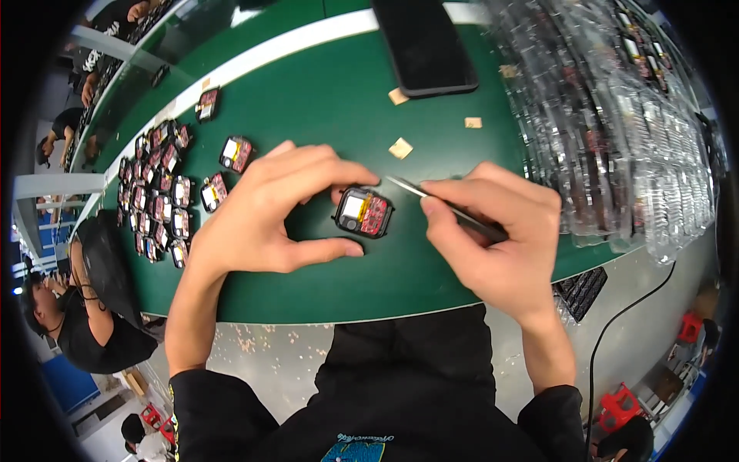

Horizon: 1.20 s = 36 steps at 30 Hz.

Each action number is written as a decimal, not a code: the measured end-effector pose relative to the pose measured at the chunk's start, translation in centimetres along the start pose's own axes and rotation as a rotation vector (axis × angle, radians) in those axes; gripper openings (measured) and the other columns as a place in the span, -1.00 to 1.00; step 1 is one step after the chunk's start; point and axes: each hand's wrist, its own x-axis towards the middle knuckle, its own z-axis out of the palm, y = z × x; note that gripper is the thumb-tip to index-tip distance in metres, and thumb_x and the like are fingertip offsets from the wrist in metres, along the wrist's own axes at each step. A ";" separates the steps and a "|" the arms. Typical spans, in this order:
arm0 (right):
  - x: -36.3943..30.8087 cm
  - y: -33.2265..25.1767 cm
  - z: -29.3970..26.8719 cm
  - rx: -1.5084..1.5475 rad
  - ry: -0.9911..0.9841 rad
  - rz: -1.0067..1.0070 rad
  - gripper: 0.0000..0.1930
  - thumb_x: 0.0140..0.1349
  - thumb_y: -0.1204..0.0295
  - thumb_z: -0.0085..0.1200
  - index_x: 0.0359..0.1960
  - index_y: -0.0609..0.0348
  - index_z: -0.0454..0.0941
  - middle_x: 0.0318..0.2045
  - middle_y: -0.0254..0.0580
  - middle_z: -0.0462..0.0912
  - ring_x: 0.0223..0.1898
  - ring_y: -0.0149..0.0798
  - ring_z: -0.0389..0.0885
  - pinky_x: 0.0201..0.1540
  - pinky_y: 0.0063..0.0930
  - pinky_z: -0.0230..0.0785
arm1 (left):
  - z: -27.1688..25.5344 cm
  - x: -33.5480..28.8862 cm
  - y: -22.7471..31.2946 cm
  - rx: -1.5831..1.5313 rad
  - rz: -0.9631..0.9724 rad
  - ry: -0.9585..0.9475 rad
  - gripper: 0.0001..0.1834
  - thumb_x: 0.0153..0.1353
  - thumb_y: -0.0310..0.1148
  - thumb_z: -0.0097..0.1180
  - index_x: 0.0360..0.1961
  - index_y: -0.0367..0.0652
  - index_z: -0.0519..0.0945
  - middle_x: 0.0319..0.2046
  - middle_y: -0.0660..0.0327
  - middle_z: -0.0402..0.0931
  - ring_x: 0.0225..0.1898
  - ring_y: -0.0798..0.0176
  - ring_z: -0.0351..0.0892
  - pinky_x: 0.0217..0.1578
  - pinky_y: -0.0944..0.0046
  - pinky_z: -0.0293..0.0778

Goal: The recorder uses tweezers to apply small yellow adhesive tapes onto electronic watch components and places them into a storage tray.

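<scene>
Green table [315,296], one black case [364,213] lying in front of you, near the table's front edge, its open face up: red circuitry, a white block, a yellow strip. Your left hand [273,204] curves around its left side, thumb and index apart, index by the upper edge, thumb below the lower; whether any fingertip touches it, you cannot tell from this view. Your right hand [496,227] has thumb and fingers closed on tweezers [410,188], tips pointing up and left, just beside the case's upper right, apart from it. To your left, a cluster of similar cases [160,206], a few set loose nearer your hand. Beyond the case, small tan tabs [400,148] and a black phone [428,50]. To your right, stacked clear trays [600,146].
</scene>
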 end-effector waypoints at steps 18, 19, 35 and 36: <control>-0.8 0.3 0.5 0.130 0.006 -0.038 -0.84 0.27 0.52 0.34 -0.16 0.32 0.83 -0.43 -0.08 0.69 -0.51 -0.11 0.69 -0.42 -0.24 0.53 | -2.7 5.0 3.9 -0.267 0.142 0.308 -0.37 -0.06 -0.32 0.77 0.05 -0.31 0.78 -0.21 0.20 0.70 -0.36 0.44 0.49 -0.38 0.41 0.37; -1.0 0.4 0.5 0.123 -0.006 -0.022 -0.84 0.27 0.51 0.34 -0.17 0.33 0.82 -0.41 -0.06 0.70 -0.45 -0.05 0.72 -0.36 -0.19 0.56 | -3.0 7.1 4.7 -0.273 0.223 0.308 -0.36 -0.05 -0.30 0.75 0.07 -0.31 0.78 -0.17 0.19 0.72 -0.36 0.42 0.49 -0.36 0.39 0.38; -0.9 0.4 0.1 0.155 -0.046 -0.031 -0.84 0.30 0.52 0.34 -0.16 0.37 0.80 -0.35 -0.01 0.74 -0.42 0.03 0.74 -0.33 -0.15 0.56 | 0.4 39.5 12.4 0.063 0.520 -0.107 -0.46 0.31 -0.11 0.55 0.23 -0.13 0.78 0.08 0.16 0.68 0.05 0.12 0.63 0.10 0.11 0.49; -1.0 0.4 0.2 0.166 -0.045 -0.031 -0.84 0.30 0.52 0.35 -0.16 0.37 0.80 -0.35 -0.01 0.74 -0.41 0.03 0.74 -0.32 -0.15 0.56 | 0.6 39.6 12.0 0.065 0.517 -0.103 -0.46 0.31 -0.11 0.55 0.23 -0.13 0.78 0.08 0.16 0.68 0.05 0.12 0.63 0.10 0.11 0.49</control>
